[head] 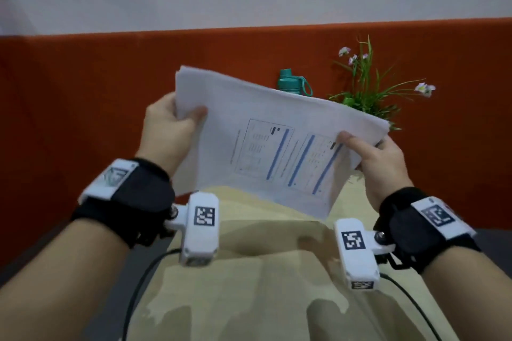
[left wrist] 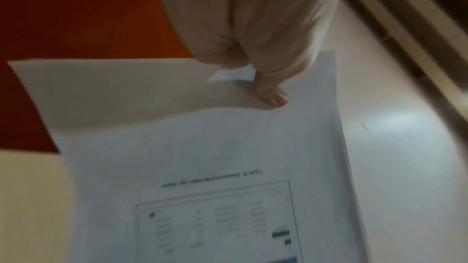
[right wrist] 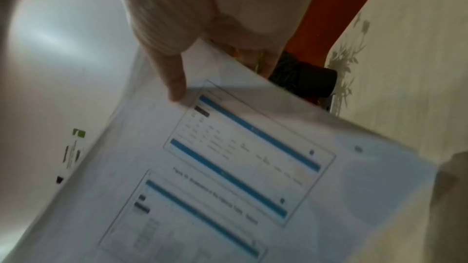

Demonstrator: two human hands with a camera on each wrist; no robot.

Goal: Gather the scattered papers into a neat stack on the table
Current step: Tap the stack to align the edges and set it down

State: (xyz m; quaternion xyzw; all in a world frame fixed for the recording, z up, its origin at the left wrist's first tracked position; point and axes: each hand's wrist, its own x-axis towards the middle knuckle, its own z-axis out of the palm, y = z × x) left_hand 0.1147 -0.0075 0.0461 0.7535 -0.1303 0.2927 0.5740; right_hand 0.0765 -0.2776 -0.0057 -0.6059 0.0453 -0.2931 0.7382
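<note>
Table (head: 249, 299): covered with a cream cloth, backed by an orange partition (head: 83, 91) along its far edge. No loose sheets are visible on the part of the table in view.

Sheaf of printed papers (head: 257, 147): held clear of the table, above its middle, tilted so the left end sits higher than the right. The top sheet shows two framed tables with blue bars. At the upper left corner the edges are fanned, so the sheets are not yet flush.

Potted flowering plant (head: 368, 91) and teal bottle (head: 293, 83): standing near the far edge, behind the sheaf.

Left hand (head: 166, 124): grasping the left short edge, thumb on top, fingers underneath. Right hand (head: 379, 158): grasping the right short edge in the same manner.

Assessment: the step in hand appears to be squaring the sheaf before setting it down. Recommended practice: turn the sheaf on edge, loosen both grasps slightly, and tap the long edge, then a short edge, on the cloth until the sheets sit flush. Lower it flat near the table's middle, well apart from plant and bottle. A tight pinch would hold the present misalignment; soft cloth may blunt the tapping.
</note>
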